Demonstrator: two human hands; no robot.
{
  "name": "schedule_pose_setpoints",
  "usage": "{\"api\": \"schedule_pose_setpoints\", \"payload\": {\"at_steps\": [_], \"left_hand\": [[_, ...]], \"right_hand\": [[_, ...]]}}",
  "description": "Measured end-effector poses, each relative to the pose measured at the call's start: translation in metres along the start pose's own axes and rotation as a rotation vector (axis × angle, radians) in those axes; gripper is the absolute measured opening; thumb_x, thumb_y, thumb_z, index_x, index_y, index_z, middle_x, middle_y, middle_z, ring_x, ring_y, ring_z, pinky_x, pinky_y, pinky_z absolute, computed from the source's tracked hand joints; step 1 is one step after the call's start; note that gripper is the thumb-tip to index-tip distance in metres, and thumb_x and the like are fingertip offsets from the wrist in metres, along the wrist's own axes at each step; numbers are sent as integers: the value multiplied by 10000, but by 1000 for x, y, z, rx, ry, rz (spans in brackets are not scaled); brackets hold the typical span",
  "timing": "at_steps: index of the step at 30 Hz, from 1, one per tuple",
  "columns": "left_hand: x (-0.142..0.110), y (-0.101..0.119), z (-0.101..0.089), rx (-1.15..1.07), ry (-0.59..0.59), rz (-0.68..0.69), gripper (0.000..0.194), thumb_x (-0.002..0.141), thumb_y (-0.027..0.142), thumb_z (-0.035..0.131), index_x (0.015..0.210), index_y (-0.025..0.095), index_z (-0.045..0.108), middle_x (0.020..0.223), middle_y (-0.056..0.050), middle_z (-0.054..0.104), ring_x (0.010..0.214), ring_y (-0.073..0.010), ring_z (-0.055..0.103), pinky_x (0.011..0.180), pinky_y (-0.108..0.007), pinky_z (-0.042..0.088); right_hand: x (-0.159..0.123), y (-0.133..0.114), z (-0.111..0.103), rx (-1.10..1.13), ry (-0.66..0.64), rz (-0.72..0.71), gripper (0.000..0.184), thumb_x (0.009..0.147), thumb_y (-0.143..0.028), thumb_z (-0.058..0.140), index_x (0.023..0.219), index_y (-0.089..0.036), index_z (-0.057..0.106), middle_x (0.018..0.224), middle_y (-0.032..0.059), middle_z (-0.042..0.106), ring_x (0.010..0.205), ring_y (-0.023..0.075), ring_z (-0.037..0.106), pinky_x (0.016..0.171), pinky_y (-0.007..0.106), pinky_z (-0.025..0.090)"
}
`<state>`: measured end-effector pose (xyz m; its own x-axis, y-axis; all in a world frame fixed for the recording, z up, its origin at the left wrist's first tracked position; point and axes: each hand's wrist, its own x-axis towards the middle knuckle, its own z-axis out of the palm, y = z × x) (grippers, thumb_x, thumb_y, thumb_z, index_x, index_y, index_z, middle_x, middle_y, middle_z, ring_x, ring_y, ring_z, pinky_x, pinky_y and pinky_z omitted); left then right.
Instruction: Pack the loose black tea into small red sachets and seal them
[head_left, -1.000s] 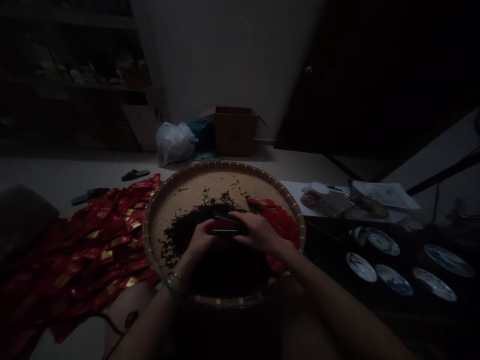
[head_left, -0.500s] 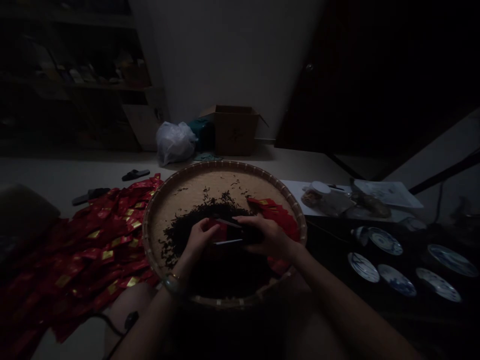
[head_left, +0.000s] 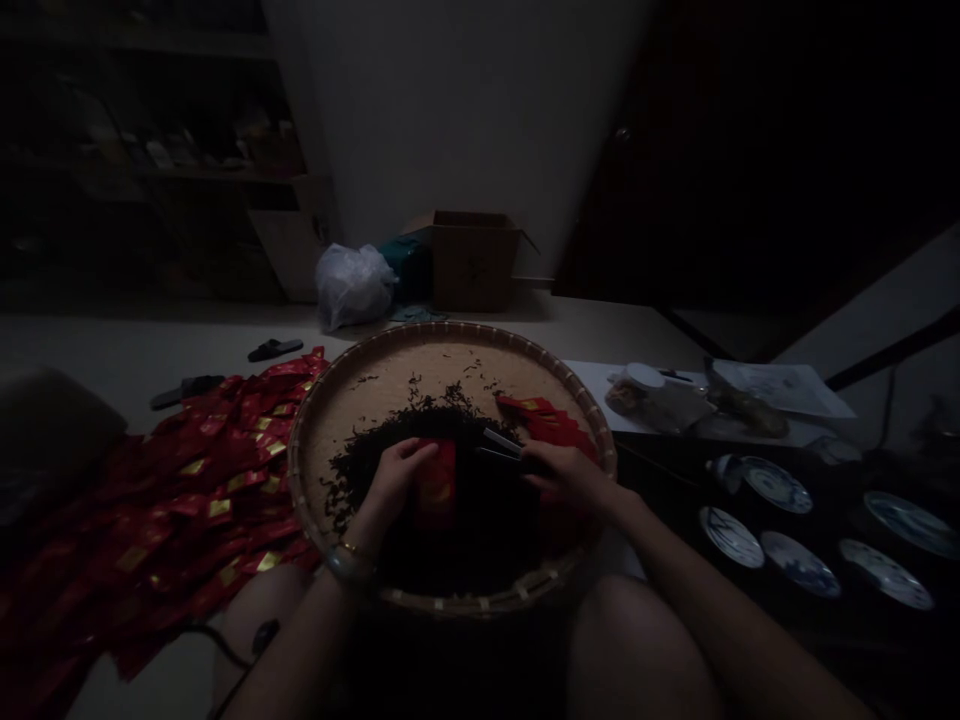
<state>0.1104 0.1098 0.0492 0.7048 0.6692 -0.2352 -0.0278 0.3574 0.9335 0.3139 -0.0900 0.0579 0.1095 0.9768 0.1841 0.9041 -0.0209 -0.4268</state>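
My left hand [head_left: 394,480] pinches a small red packet [head_left: 436,485] by its left edge, holding it over a heap of dark, twisted leaves that look like tea [head_left: 442,415]. In my right hand [head_left: 566,475] is a tong-like tool [head_left: 501,445] with two flat silvery jaws, spread apart and pointing left. A gap separates the jaws from the packet. Both hands are above a round woven bamboo tray [head_left: 360,370]. Red packets [head_left: 551,425] lie along the tray's right side, partly behind my right hand. Darkness hides much of the tool's handle.
A large pile of red packets [head_left: 247,480] spreads over the floor at left, near dark slippers [head_left: 275,349]. Behind the tray stand a white plastic bag [head_left: 354,285] and an open cardboard box [head_left: 474,265]. Several blue-and-white dishes [head_left: 799,562] sit on a dark surface at right.
My right hand has moved right, taking the tool away from the packet. The red packet now shows more fully in my left hand, which stays nearly in place.
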Motion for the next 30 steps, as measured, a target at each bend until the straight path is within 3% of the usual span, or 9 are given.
{"api": "schedule_pose_setpoints", "payload": {"at_steps": [5, 10, 14, 16, 19, 23, 27, 30], "left_hand": [[-2, 3, 1, 4, 0, -62, 408, 451, 403, 840, 695, 116, 682, 599, -22, 664, 484, -116, 571, 492, -213, 441], [-2, 2, 2, -11, -20, -93, 422, 440, 419, 846, 688, 115, 690, 602, -30, 673, 489, -120, 581, 496, -216, 445], [-2, 1, 3, 43, -25, -51, 401, 481, 427, 831, 690, 112, 697, 594, -30, 671, 480, -116, 565, 487, -214, 422], [-3, 3, 3, 63, -28, -29, 415, 482, 433, 829, 707, 108, 706, 602, -34, 674, 489, -117, 562, 495, -217, 417], [-5, 7, 2, 73, -51, -21, 443, 480, 451, 828, 727, 102, 714, 614, -40, 679, 506, -115, 558, 505, -212, 408], [-6, 11, 3, 87, -58, 0, 421, 506, 487, 808, 662, 113, 694, 570, -18, 650, 487, -100, 522, 489, -205, 377], [-5, 11, 4, 133, 6, 50, 390, 509, 465, 804, 656, 121, 692, 566, -2, 641, 506, -101, 521, 512, -209, 386], [-5, 11, 4, 178, -9, 61, 342, 524, 412, 801, 691, 127, 711, 614, -18, 671, 556, -126, 559, 558, -226, 417]], "right_hand": [[-14, 14, 3, -103, -105, 187, 378, 796, -197, 580, 1162, -165, 495, 1082, 123, 620, 960, 227, 609, 828, 345, 487], [-4, 0, -7, -54, -132, 179, 396, 709, -228, 687, 1084, -162, 578, 1050, 128, 616, 997, 256, 558, 861, 379, 461], [36, -40, 1, 265, 12, 215, 330, 798, -379, 630, 1050, -166, 610, 985, 86, 649, 905, 212, 586, 793, 336, 466], [59, -58, 13, 476, -4, 281, 309, 775, -386, 653, 992, -167, 629, 862, 37, 664, 771, 170, 599, 680, 276, 459], [83, -73, 27, 676, -65, 406, 214, 728, -351, 680, 699, -150, 612, 603, -26, 573, 537, 104, 504, 511, 219, 373], [88, -73, 28, 919, -45, 524, 285, 672, -397, 709, 624, -150, 576, 505, -55, 502, 455, 69, 424, 463, 199, 329], [83, -72, 26, 1048, -4, 526, 346, 588, -440, 753, 628, -150, 571, 519, -54, 524, 459, 64, 443, 468, 195, 354], [82, -74, 28, 1058, 34, 521, 347, 587, -443, 749, 716, -145, 627, 564, -44, 561, 461, 69, 453, 448, 198, 358]]}}
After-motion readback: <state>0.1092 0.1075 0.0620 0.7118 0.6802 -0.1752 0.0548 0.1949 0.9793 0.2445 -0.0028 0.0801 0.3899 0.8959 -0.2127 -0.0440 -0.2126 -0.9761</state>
